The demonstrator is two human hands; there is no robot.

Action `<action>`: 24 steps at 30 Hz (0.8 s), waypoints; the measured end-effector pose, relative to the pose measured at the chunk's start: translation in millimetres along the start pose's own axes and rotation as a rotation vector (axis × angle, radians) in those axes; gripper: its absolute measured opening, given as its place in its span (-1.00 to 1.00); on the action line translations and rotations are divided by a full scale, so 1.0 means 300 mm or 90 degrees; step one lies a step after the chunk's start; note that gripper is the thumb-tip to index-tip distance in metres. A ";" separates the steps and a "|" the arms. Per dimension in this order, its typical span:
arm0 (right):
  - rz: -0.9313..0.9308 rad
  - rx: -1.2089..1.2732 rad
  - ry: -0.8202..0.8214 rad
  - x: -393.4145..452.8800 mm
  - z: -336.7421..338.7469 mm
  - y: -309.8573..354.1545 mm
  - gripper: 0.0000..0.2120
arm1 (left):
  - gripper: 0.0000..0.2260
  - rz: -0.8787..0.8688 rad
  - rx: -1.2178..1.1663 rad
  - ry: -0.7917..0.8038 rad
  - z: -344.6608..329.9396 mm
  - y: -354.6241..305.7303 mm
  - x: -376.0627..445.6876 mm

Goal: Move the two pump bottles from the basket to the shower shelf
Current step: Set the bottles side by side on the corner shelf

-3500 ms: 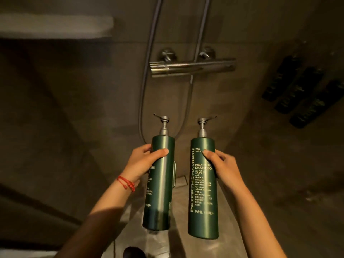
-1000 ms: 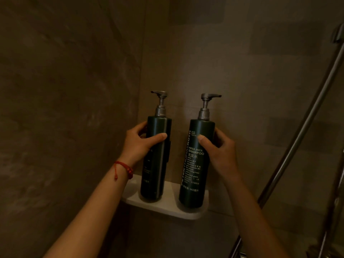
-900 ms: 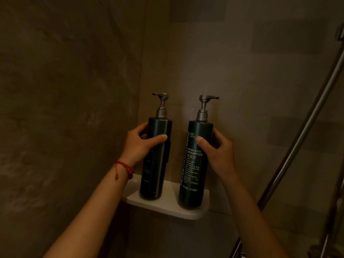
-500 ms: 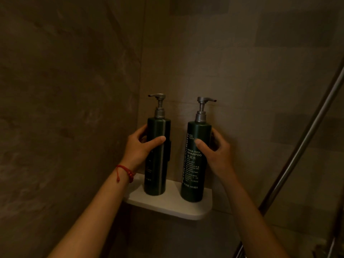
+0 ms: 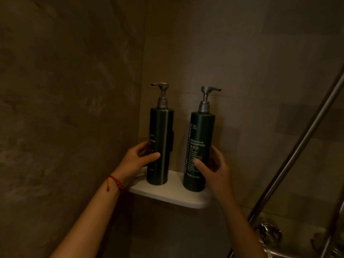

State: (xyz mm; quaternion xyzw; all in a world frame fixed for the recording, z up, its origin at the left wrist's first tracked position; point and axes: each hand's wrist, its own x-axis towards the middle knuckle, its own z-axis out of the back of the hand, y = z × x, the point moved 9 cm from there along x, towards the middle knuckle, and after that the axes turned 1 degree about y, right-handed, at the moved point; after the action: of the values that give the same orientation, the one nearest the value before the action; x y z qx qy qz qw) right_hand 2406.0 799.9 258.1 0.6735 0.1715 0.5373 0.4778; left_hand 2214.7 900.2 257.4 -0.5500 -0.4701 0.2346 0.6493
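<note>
Two dark green pump bottles with grey pump heads stand upright, side by side, on the white corner shower shelf (image 5: 173, 194). My left hand (image 5: 135, 161), a red string on its wrist, wraps the lower part of the left bottle (image 5: 161, 131), thumb across its front. The lower part of the right bottle (image 5: 202, 127), labelled SHAMPOO, is held by my right hand (image 5: 214, 170), thumb on the label and fingers behind. The left pump spout points left and the right one points right. No basket is in view.
Brown tiled walls meet in the corner just behind the shelf. A chrome shower rail (image 5: 297, 149) slants up the right side. Chrome mixer fittings (image 5: 268, 233) sit at the bottom right, below the shelf.
The bottles went from being carried in front of the mixer to standing on the shelf. In the last half second both hands slid down from the upper bodies to the lower parts.
</note>
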 end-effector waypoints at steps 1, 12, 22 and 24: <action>-0.011 0.005 -0.001 -0.003 -0.003 -0.012 -0.36 | -0.67 0.007 -0.003 0.010 -0.005 0.008 0.000; -0.031 -0.006 0.010 -0.002 0.004 -0.025 -0.53 | -0.56 -0.073 0.009 -0.133 -0.029 -0.016 -0.035; -0.040 0.012 0.019 0.000 -0.002 -0.030 -0.52 | -0.76 0.055 -0.079 -0.012 -0.032 0.040 -0.032; -0.042 0.016 0.019 -0.001 -0.003 -0.031 -0.52 | -0.73 0.066 -0.080 -0.009 -0.025 0.053 -0.031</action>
State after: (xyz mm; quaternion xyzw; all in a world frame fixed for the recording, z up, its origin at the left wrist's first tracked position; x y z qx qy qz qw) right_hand 2407.7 804.4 250.3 0.6652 0.2076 0.5292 0.4841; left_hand 2220.6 893.4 239.7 -0.6114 -0.4594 0.2420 0.5972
